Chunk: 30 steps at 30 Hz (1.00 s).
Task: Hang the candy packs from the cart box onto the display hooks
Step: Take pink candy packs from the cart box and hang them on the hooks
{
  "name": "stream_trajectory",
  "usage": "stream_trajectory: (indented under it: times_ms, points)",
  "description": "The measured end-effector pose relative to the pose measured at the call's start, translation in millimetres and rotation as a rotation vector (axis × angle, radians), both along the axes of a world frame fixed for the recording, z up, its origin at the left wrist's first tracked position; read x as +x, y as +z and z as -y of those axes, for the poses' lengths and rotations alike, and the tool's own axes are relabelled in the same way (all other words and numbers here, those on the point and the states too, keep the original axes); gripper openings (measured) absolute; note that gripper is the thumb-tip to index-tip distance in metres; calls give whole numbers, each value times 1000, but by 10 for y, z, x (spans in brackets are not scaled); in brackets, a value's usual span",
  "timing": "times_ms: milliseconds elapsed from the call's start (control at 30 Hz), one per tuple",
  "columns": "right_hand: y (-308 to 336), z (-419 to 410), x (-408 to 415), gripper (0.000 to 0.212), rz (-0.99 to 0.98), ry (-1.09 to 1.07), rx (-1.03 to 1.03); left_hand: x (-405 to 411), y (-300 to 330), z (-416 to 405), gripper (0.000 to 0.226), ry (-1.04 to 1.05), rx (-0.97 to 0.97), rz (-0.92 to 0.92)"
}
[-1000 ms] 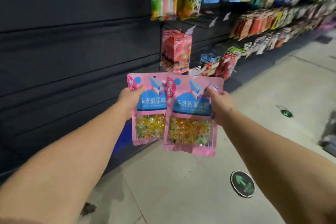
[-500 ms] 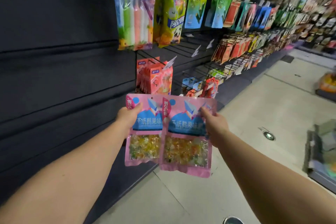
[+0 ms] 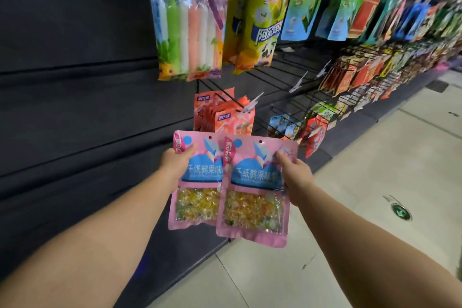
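Candy packs: two pink packs, left pack (image 3: 197, 180) and right pack (image 3: 255, 192), held upright at frame centre, the right one overlapping the left one's edge.
Left hand (image 3: 175, 165): arm stretched forward from lower left, thumb pinching the left pack's upper left side.
Right hand (image 3: 296, 177): arm stretched forward from lower right, fingers pinching the right pack's upper right edge.
Hooks (image 3: 282, 82): bare black wire prongs above the packs, right of centre.
Hanging bags (image 3: 190, 20): upper centre, above the hooks.
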State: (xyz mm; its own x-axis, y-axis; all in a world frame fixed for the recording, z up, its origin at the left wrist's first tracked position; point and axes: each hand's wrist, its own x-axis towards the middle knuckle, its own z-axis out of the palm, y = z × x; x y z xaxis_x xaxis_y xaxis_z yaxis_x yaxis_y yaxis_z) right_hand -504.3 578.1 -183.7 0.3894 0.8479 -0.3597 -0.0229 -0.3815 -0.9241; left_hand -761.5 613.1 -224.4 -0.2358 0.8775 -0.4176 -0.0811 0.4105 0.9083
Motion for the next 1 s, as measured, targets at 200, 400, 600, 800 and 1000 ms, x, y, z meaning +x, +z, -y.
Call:
stream_trajectory:
  times_ms: [200,400,600,800,1000]
  points:
    - [-168,-690,490,60,3,93,-16,476,-36,-299,37,93,-2,-18]
    - [-330,-1598,1119,35,32,308,-11,1106,-164,-637,34,288,19,-57]
    - [-209,-2229,1596,36,89,505,-27,1509,-332,-707,68,484,-55,-114]
    - [-213,-2630,1830,35,45,579,-15,1972,-216,-767,41,597,-73,-116]
    - [-98,-3038,1995,31,63,583,55,2215,-172,-1037,33,627,-3,-106]
